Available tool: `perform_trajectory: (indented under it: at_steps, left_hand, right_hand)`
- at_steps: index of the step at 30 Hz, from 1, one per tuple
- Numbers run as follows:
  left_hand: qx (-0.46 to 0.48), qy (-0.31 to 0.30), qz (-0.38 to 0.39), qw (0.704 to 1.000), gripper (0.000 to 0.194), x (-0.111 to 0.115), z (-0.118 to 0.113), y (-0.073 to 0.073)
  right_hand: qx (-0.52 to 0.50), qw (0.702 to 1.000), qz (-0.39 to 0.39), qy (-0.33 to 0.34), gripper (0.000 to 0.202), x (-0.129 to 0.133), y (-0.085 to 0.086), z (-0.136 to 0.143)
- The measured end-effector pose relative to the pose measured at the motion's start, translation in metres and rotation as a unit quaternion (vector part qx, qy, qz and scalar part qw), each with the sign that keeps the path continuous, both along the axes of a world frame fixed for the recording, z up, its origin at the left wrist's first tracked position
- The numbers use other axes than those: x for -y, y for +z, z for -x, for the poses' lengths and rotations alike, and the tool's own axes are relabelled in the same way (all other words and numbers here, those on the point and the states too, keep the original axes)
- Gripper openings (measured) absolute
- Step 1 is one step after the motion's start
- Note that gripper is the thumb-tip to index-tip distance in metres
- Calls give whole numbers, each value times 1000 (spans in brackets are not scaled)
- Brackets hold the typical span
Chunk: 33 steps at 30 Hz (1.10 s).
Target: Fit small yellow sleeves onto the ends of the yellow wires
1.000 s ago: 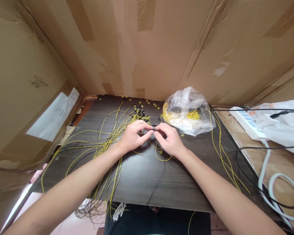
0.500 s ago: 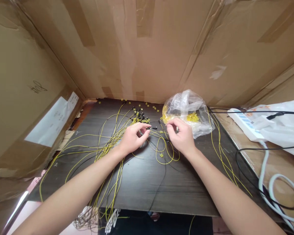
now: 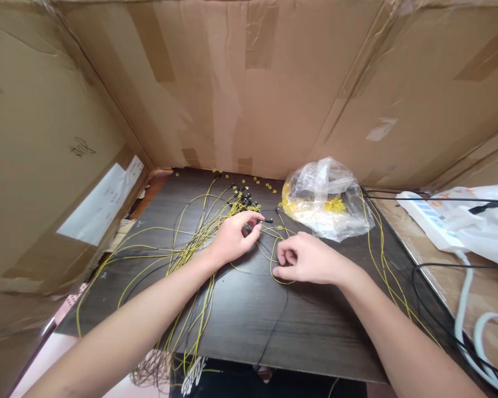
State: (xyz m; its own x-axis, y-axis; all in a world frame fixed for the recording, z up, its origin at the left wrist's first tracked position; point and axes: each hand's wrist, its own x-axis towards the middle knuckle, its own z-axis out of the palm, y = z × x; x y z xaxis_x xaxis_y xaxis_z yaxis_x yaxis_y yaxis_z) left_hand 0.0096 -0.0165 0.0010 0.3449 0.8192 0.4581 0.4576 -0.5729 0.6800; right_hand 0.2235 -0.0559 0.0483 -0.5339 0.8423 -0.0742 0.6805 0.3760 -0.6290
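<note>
My left hand [image 3: 237, 235] pinches a small black connector [image 3: 266, 221] between thumb and fingertips, near the middle of the dark table [image 3: 249, 315]. To its right, my right hand [image 3: 305, 258] is low over the table beside a loop of yellow wire [image 3: 273, 266]. Its fingers are curled, with the thumb apart from them and nothing seen between. Left of and behind my left hand lies a bundle of yellow and black wires [image 3: 191, 243] with black connector ends [image 3: 245, 199]. Small yellow pieces [image 3: 256, 180] are scattered behind them.
A clear plastic bag [image 3: 326, 193] holding yellow pieces stands at the back right. Further right are a white power strip [image 3: 431, 221], its thick cord [image 3: 465, 287] and a white bag [image 3: 489, 221]. Cardboard walls [image 3: 290, 99] rise behind and at the left.
My right hand has come down toward me and its fingers have parted from the thumb. My left hand keeps its hold on the connector. The whole view has shifted slightly.
</note>
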Motion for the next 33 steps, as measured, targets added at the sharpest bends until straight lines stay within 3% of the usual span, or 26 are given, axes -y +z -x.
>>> perform_trajectory:
  at_steps: [9,13,17,25,33]
  left_hand:
    - [6,-33,29,999,20,-2,0,0]
    - [8,-24,26,999,20,-3,-1,-1]
    - [3,-20,20,1000,20,-3,-1,-1]
    - [-3,-25,16,1000,19,-3,-1,-2]
    - [-13,-47,10,999,18,0,-1,2]
  right_hand:
    - [27,1000,1,10,14,3,-6,4]
    - [-6,994,-106,2,12,-3,-10,3]
    - [-86,973,-208,-60,7,-13,-19,1]
    - [-199,949,-173,-171,5,-22,-44,13]
    - [-221,943,-158,-190,9,-20,-47,15]
